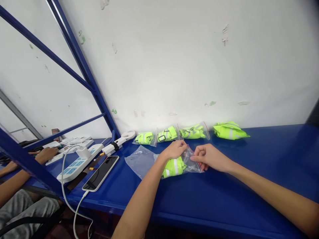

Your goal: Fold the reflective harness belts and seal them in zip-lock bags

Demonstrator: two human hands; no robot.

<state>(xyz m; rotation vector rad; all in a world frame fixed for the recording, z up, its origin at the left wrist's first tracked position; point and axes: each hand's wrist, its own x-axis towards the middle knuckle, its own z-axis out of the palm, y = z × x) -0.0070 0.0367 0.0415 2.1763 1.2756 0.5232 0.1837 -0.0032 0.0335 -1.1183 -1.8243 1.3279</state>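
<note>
A clear zip bag (191, 163) with a red seal strip lies on the blue table, a folded neon-yellow reflective vest (174, 167) inside it. My left hand (175, 149) pinches the bag's far corner near the strip. Closed on the strip's near part, my right hand (211, 157) has its thumb and finger together. Part of the vest is hidden behind my left forearm. Left of it, a flat clear plastic bag (141, 161) lies on the table.
Along the wall stand bagged yellow bundles (144, 138), (167, 134), (193, 131) and a loose folded yellow bundle (230, 130). A charging phone (101, 173), a power strip (72, 168) and a small white fan (128, 135) lie left. Another person's hand (47, 154) is beyond the blue frame (82, 63).
</note>
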